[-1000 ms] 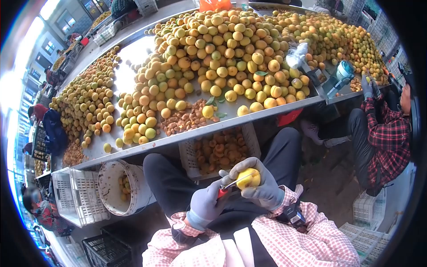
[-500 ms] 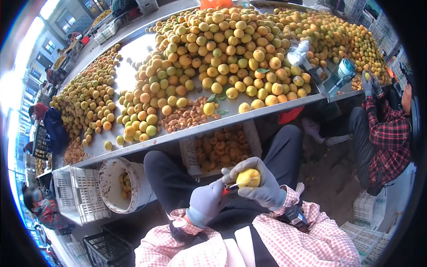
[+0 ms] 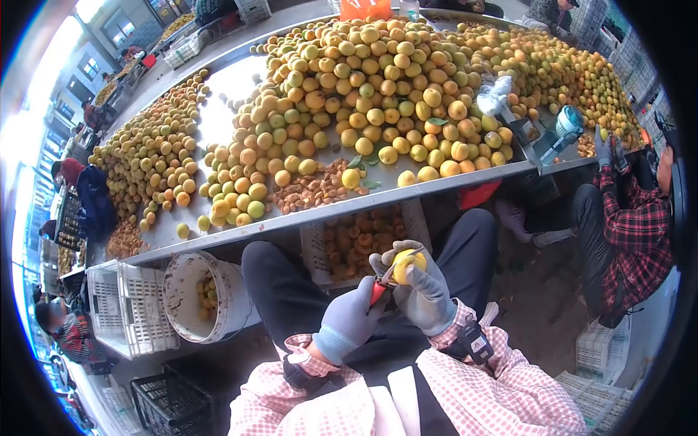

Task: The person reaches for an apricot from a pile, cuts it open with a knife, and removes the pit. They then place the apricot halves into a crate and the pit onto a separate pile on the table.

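Observation:
In a grey glove, my left hand (image 3: 347, 321) is closed round a small red-handled tool (image 3: 378, 292). Its metal end lies by the fruit, mostly hidden by fingers. My right hand (image 3: 427, 299), also gloved, wraps a yellow apricot (image 3: 409, 266) from the side and below. Both hands meet above my lap, just in front of a white crate (image 3: 314, 251) of orange, opened apricot pieces (image 3: 360, 242). Beyond it, whole apricots (image 3: 363, 80) are heaped on a metal table (image 3: 407, 190), with brown pits (image 3: 309, 190) near its edge.
At my left stand a white bucket (image 3: 243, 291) with some apricots inside, white crates (image 3: 131, 309) and a black crate (image 3: 171, 403). A co-worker in a plaid shirt (image 3: 636, 232) sits at right. A turquoise-lidded container (image 3: 567, 125) stands on the table's right part.
Both hands and the apricot have risen slightly. The apricot has turned in my right hand, and the red handle shows more. The whole view has shifted a little.

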A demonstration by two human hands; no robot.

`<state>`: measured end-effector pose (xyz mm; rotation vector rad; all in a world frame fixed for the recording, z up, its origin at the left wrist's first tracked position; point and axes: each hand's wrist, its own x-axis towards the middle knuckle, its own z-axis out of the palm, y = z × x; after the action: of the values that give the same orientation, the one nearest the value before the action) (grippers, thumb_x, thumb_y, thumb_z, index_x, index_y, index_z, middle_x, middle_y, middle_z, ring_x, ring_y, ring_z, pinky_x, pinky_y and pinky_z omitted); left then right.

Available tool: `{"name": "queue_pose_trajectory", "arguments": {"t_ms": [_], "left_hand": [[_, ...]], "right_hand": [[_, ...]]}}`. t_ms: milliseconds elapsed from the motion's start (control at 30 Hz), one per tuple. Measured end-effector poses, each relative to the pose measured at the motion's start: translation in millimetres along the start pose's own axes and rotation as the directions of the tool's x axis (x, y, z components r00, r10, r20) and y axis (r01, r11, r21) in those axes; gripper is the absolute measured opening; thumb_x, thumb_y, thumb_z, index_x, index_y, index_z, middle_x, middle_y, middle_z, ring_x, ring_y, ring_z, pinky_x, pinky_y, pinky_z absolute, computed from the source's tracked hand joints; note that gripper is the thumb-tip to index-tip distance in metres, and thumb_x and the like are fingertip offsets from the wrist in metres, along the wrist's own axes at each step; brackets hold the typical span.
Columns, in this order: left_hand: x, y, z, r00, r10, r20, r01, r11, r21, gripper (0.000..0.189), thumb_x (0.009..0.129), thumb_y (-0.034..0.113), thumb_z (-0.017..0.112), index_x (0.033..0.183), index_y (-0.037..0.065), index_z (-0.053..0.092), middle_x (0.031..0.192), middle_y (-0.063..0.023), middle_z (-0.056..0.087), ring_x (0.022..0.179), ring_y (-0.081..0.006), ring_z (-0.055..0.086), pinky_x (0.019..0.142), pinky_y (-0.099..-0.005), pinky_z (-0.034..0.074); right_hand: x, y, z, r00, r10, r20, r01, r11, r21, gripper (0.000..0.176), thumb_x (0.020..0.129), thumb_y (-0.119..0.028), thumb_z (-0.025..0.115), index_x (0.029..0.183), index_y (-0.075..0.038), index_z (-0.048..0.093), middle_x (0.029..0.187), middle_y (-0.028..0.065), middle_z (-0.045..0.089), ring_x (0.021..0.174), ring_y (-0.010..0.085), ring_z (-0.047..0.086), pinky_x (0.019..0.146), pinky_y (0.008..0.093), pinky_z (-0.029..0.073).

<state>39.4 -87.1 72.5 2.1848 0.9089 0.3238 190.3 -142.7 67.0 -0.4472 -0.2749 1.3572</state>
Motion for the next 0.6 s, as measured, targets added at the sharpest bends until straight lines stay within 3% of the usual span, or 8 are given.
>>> {"name": "queue_pose_trajectory", "arguments": {"t_ms": [100, 167, 300, 367, 400, 433, 533, 600], "left_hand": [[1, 0, 5, 1.000, 0.015, -0.009, -0.016, 0.997, -0.076, 0.026, 0.086, 0.019, 0.064, 0.102, 0.005, 0.048, 0.076, -0.0198, 0.062, 0.070, -0.0409, 0.061, 0.059, -0.0468, 0.047], [3, -2, 10, 1.000, -0.002, 0.001, 0.002, 0.999, -0.042, 0.027, 0.086, 0.018, 0.063, 0.105, 0.005, 0.047, 0.077, -0.0205, 0.062, 0.072, -0.0414, 0.061, 0.060, -0.0479, 0.047], [11, -5, 5, 0.999, 0.035, -0.030, -0.036, 0.999, -0.030, 0.028, 0.087, 0.017, 0.061, 0.106, 0.006, 0.046, 0.076, -0.0210, 0.062, 0.072, -0.0418, 0.061, 0.060, -0.0482, 0.047], [12, 0, -5, 1.000, 0.015, 0.015, -0.016, 0.999, 0.045, 0.027, 0.087, 0.018, 0.061, 0.106, 0.006, 0.045, 0.075, -0.0217, 0.061, 0.071, -0.0421, 0.061, 0.059, -0.0485, 0.047], [10, 0, -2, 1.000, 0.015, 0.012, -0.016, 0.999, 0.043, 0.027, 0.087, 0.018, 0.061, 0.106, 0.006, 0.045, 0.075, -0.0217, 0.061, 0.071, -0.0421, 0.061, 0.059, -0.0485, 0.047], [7, 0, 5, 1.000, 0.005, 0.024, -0.005, 1.000, -0.002, 0.027, 0.088, 0.019, 0.060, 0.105, 0.005, 0.044, 0.074, -0.0221, 0.061, 0.071, -0.0421, 0.061, 0.059, -0.0486, 0.046], [9, 3, 20, 1.000, 0.018, 0.006, -0.017, 0.993, -0.117, 0.028, 0.088, 0.019, 0.060, 0.104, 0.005, 0.043, 0.074, -0.0226, 0.061, 0.071, -0.0424, 0.061, 0.059, -0.0487, 0.046], [10, 6, 17, 0.999, 0.017, -0.041, -0.023, 0.987, -0.157, 0.028, 0.088, 0.019, 0.061, 0.104, 0.005, 0.043, 0.074, -0.0230, 0.060, 0.071, -0.0434, 0.061, 0.059, -0.0485, 0.046]], "right_hand": [[-1, 4, 3, 0.998, -0.033, -0.044, 0.031, 0.999, -0.028, 0.042, 0.088, -0.024, 0.070, 0.122, -0.009, 0.051, 0.112, 0.0085, 0.061, 0.120, 0.0276, 0.054, 0.107, 0.0421, 0.038], [0, 9, 8, 0.976, -0.087, -0.201, 0.094, 0.995, 0.024, 0.043, 0.088, -0.027, 0.070, 0.122, -0.008, 0.051, 0.112, 0.0092, 0.061, 0.116, 0.0266, 0.056, 0.106, 0.0411, 0.040], [8, -4, -1, 0.990, -0.092, -0.107, 0.082, 0.992, -0.094, 0.042, 0.090, -0.028, 0.068, 0.121, -0.007, 0.050, 0.111, 0.0104, 0.062, 0.113, 0.0247, 0.058, 0.102, 0.0392, 0.044], [8, -16, -12, 1.000, 0.004, -0.026, -0.018, 0.834, -0.551, 0.042, 0.093, -0.033, 0.063, 0.121, -0.005, 0.050, 0.109, 0.0108, 0.062, 0.110, 0.0224, 0.059, 0.095, 0.0360, 0.048], [6, -17, -11, 1.000, -0.010, -0.026, -0.007, 0.800, -0.600, 0.049, 0.093, -0.042, 0.061, 0.122, -0.004, 0.049, 0.107, 0.0102, 0.062, 0.107, 0.0205, 0.060, 0.091, 0.0338, 0.049], [4, -14, -9, 1.000, -0.010, -0.025, -0.007, 0.799, -0.602, 0.049, 0.093, -0.042, 0.061, 0.122, -0.004, 0.049, 0.107, 0.0102, 0.062, 0.107, 0.0205, 0.060, 0.091, 0.0338, 0.049], [3, 8, -2, 0.968, -0.164, -0.190, 0.100, 0.946, -0.307, 0.058, 0.090, -0.050, 0.060, 0.124, -0.005, 0.048, 0.104, 0.0086, 0.063, 0.108, 0.0196, 0.058, 0.092, 0.0337, 0.048], [6, 11, -4, 0.978, -0.120, -0.168, 0.081, 0.972, -0.222, 0.058, 0.091, -0.049, 0.060, 0.125, -0.005, 0.048, 0.105, 0.0083, 0.063, 0.109, 0.0200, 0.058, 0.093, 0.0341, 0.047]]}}
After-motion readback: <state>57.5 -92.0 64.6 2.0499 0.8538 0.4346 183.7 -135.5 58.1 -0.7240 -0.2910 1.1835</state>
